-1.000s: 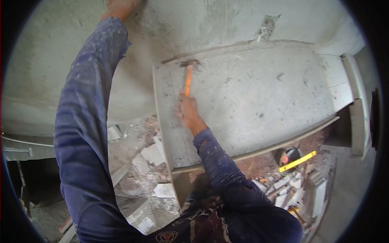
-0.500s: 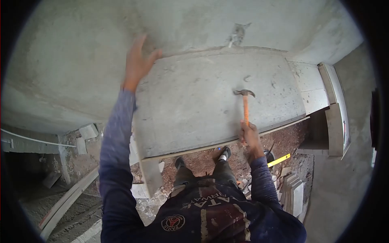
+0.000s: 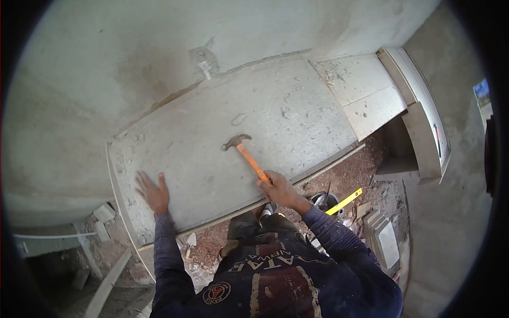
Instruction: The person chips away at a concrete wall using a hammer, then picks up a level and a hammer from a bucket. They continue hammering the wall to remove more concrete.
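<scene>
A hammer (image 3: 250,159) with an orange handle and a dark claw head is gripped in my right hand (image 3: 281,191), its head over the middle of a grey concrete slab (image 3: 212,116). My left hand (image 3: 152,193) lies with fingers spread on the slab's left part, holding nothing. Thin boards run along the slab's front and left edges. Behind the slab rises a plastered wall (image 3: 106,63), where a small white pipe end (image 3: 205,71) sticks out of a rough patch.
Pale tiled surface (image 3: 371,95) adjoins the slab's right end, beside an upright panel structure (image 3: 424,132). Below right are a yellow level (image 3: 344,201), a dark bucket (image 3: 324,201) and stacked tiles (image 3: 383,238). A trowel (image 3: 191,241) and planks (image 3: 108,283) lie at lower left.
My left hand has come down from near the wall onto the slab. The hammer in my right hand now tilts left, nearer the slab's middle. The view has shifted and turned.
</scene>
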Motion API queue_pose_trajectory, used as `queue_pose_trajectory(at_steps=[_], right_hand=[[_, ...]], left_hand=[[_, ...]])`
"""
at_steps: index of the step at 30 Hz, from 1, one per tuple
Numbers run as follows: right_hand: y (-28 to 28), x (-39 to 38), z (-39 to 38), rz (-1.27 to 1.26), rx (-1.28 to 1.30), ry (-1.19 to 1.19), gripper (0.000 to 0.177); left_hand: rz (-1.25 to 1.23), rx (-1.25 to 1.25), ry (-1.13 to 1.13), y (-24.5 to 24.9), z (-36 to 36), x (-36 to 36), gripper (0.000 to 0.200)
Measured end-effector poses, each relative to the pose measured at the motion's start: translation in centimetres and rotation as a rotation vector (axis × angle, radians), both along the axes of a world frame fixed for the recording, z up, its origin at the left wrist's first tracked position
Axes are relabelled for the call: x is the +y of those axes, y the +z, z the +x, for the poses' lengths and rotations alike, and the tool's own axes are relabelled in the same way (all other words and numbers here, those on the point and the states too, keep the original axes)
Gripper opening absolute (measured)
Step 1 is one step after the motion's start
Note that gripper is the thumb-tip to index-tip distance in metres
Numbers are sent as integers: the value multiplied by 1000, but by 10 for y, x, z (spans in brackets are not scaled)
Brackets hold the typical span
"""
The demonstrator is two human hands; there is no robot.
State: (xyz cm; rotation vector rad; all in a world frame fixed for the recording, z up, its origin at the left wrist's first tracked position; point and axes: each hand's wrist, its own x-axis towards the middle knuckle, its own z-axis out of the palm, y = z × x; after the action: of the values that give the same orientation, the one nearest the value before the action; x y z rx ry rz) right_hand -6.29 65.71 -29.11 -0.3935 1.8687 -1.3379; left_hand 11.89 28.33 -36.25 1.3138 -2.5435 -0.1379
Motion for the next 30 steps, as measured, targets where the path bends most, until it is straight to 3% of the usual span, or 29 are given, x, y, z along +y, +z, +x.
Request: queue_pose_trajectory(at_steps=[1,2,5,8,12,15,17,20,26,28,30], right_hand=[[-1,3,-2,23,170,41,21],[8,6,-4,25,169,3,21],[26,22,2,68,-16,-67,22],[32,44,17,94,284,-194,27],[53,73,21,94,173,-426,26],[51,97,19,122,156,-518,28],[44,110,21,35,169,-734,28],[50,132,26,23,193,-869,28],[48,189,20,12,191,-1082,26],[43,211,7,-2,178,-1157,26],[37,235,-18,-19,165,-1197,25]], left_hand=[[7,-18,12,2,-6,-4,83],[13,-37,19,3,-11,-9,83],[15,-60,-68,-3,-45,-23,83],[71,-103,-166,9,-93,1,84],[28,-194,-329,10,-175,38,88],[67,-140,-392,12,-235,70,92],[86,-147,-397,13,-271,76,94],[94,-5,-442,11,-327,88,97],[148,47,-249,9,-421,107,102],[225,165,-141,8,-444,117,103],[161,198,-143,-10,-467,125,103]])
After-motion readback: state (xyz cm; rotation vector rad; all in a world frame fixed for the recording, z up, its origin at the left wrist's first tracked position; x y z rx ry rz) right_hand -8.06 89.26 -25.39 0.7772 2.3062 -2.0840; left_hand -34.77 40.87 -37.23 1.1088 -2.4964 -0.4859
